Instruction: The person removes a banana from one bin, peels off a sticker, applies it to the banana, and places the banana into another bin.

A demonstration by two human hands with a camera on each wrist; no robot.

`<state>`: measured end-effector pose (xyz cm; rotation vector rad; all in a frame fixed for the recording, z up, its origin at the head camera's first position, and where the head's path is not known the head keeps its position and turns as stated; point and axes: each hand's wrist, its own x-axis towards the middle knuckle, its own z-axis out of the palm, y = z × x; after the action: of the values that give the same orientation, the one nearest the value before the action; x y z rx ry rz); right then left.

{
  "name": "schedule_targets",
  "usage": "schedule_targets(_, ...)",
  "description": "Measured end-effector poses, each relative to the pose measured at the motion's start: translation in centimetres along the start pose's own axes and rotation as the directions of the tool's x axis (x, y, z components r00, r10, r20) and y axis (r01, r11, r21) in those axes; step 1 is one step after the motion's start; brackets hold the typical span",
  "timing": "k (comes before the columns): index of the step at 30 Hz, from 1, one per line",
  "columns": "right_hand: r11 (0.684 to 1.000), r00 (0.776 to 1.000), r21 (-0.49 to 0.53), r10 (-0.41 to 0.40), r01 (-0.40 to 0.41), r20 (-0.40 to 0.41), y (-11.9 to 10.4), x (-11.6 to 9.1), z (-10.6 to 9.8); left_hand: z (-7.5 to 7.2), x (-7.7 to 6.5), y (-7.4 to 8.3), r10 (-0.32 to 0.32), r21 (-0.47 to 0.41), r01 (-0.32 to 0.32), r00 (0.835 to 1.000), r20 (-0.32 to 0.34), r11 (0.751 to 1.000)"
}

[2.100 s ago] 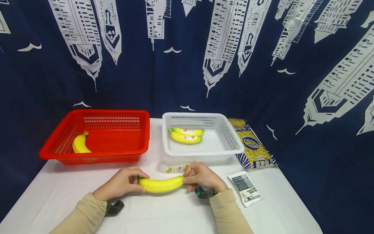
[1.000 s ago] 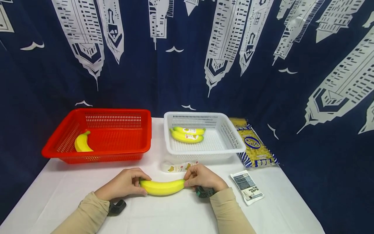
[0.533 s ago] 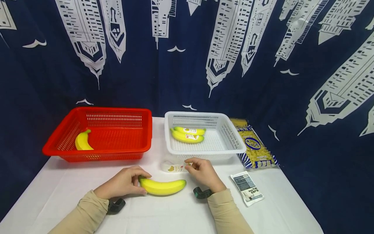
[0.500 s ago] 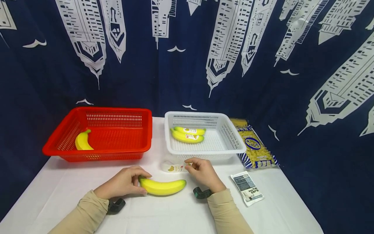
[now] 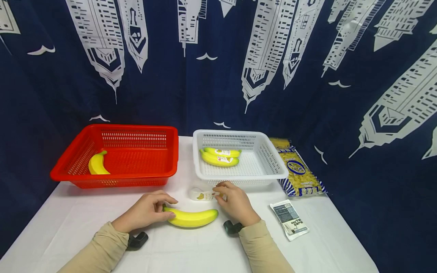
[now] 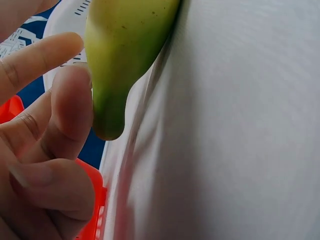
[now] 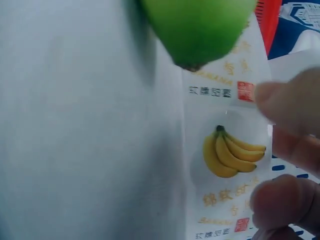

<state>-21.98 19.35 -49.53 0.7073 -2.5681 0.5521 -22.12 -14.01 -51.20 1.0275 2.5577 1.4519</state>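
A yellow banana (image 5: 192, 220) with green ends lies on the white table in front of me. My left hand (image 5: 146, 212) is at its stem end, thumb overlapping the peel and index finger lifted off; the left wrist view has loosely bent fingers beside the green stem (image 6: 109, 117). Behind the banana is a roll of banana-printed sticker labels (image 5: 201, 196). Over the roll's right end is my right hand (image 5: 235, 203). In the right wrist view its fingertips, spread apart, are at the edge of the label strip (image 7: 225, 150).
A red basket (image 5: 136, 176) holding one banana (image 5: 97, 163) stands at the back left. Right of it, a white basket (image 5: 242, 177) holds two labelled bananas (image 5: 220, 158). A pasta bag (image 5: 298, 170) and a small white packet (image 5: 289, 220) lie at the right.
My right hand has left the banana's tip and moved back to the label roll. The left index finger has risen off the banana, which stays in place.
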Motion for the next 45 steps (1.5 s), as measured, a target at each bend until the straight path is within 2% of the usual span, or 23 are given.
schedule_targets(4,1.0,1.0,-0.005,0.017,-0.017,-0.01,-0.1,0.1,0.2,0.1,0.0,-0.1,0.034,0.002,-0.034,0.999,-0.015,0.999)
schedule_targets(9,0.999,0.999,0.041,0.016,-0.015,-0.03,-0.5,0.2,0.0,0.6,0.2,0.2,0.078,-0.006,-0.079,0.996,-0.053,0.997)
schedule_targets(12,0.99,0.999,0.142,0.015,-0.01,-0.031,-1.0,0.3,-0.2,1.2,0.4,0.7,0.124,0.005,-0.124,0.988,-0.094,0.992)
schedule_targets(14,0.972,0.999,0.236,0.007,0.001,-0.032,-1.5,0.4,-0.3,1.7,0.5,1.0,0.183,0.028,-0.181,0.973,-0.141,0.983)
schedule_targets(15,0.958,0.999,0.285,0.002,0.008,-0.034,-1.8,0.4,-0.4,1.9,0.6,1.2,0.215,0.051,-0.21,0.962,-0.169,0.976)
schedule_targets(17,0.928,0.999,0.373,-0.008,0.021,-0.038,-2.5,0.6,-0.3,2.4,0.8,1.6,0.29,0.092,-0.276,0.929,-0.23,0.957)
schedule_targets(20,0.876,0.999,0.482,-0.004,0.021,-0.036,-3.5,0.8,0.0,3.0,0.9,2.3,0.36,0.154,-0.327,0.88,-0.309,0.932)
schedule_targets(22,0.836,1.0,0.549,0.008,0.008,-0.027,-4.2,0.9,0.3,3.2,0.9,2.8,0.365,0.166,-0.326,0.866,-0.343,0.931)
schedule_targets(24,0.793,1.0,0.609,0.023,-0.008,-0.017,-4.7,0.8,0.5,3.3,0.8,3.1,0.351,0.167,-0.31,0.864,-0.362,0.936)
schedule_targets(27,0.737,0.999,0.676,0.041,-0.028,-0.003,-5.3,0.7,0.8,3.5,0.8,3.4,0.33,0.173,-0.285,0.871,-0.363,0.943)
schedule_targets(31,0.674,0.999,0.738,0.047,-0.04,0.01,-5.9,0.6,1.1,3.7,0.8,3.6,0.35,0.209,-0.292,0.87,-0.348,0.933)
schedule_targets(33,0.642,0.999,0.765,0.046,-0.045,0.021,-6.1,0.6,1.1,3.9,0.8,3.6,0.375,0.217,-0.316,0.86,-0.346,0.924)
schedule_targets(39,0.53,0.999,0.847,0.004,-0.039,0.043,-6.7,0.7,1.1,4.2,0.8,3.5,0.402,0.209,-0.347,0.844,-0.354,0.914)
schedule_targets(45,0.49,0.999,0.872,-0.043,0.021,-0.001,-6.8,0.6,1.3,4.4,0.9,3.3,0.414,0.236,-0.347,0.833,-0.367,0.908)
